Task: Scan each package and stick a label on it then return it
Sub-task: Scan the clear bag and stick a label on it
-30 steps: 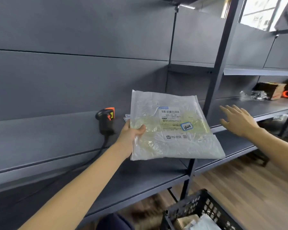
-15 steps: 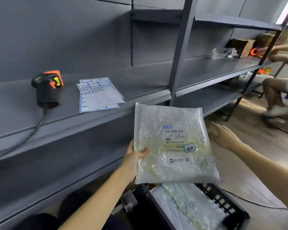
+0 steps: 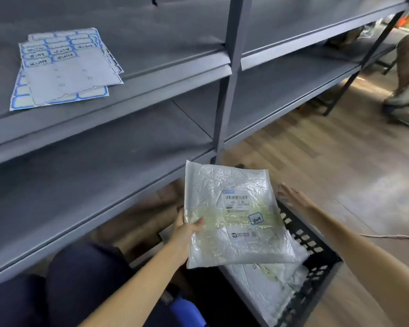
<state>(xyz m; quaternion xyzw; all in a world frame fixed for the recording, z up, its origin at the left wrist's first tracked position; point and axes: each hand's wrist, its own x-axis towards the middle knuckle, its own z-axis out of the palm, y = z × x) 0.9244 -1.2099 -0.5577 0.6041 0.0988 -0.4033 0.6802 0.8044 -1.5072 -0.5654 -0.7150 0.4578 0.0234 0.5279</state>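
- Over the black crate point(image 3: 312, 253) on the wooden floor point(image 3: 328, 161), we hold a flat plastic package point(image 3: 234, 215) tilted, its printed face up.
- Our left hand point(image 3: 184, 230) grips the package at its left edge, the thumb on top and the fingers point(image 3: 180, 214) curled underneath.
- Our right hand point(image 3: 293, 197) hovers just beside the package's right edge with straight, spread fingers; whether it touches the plastic we cannot tell.
- On the package we see a white shipping slip with a barcode point(image 3: 237, 197), and a small blue-edged label point(image 3: 256, 218) stuck below and to the right of it.
- Inside the crate lies another package point(image 3: 269, 282), partly hidden under the one we hold.
- Grey metal shelves point(image 3: 99, 175) fill the left and top of the view, split by a grey upright post point(image 3: 229, 90).
- On the upper shelf at the left lie sheets of blue-edged stickers point(image 3: 64, 67), some with writing on them, stacked loosely and askew, close to the shelf's front edge.
- Between the lowest shelf's front edge and the crate there is a narrow strip of floor in shadow.
- To the right of the crate the floor is open, crossed by a thin pale cable point(image 3: 392, 237).
- At the far right edge another person's leg and shoe point(image 3: 406, 67) show beside the shelf frame, well apart from us.
- Our dark trouser leg point(image 3: 80, 274) sits just under the left forearm.
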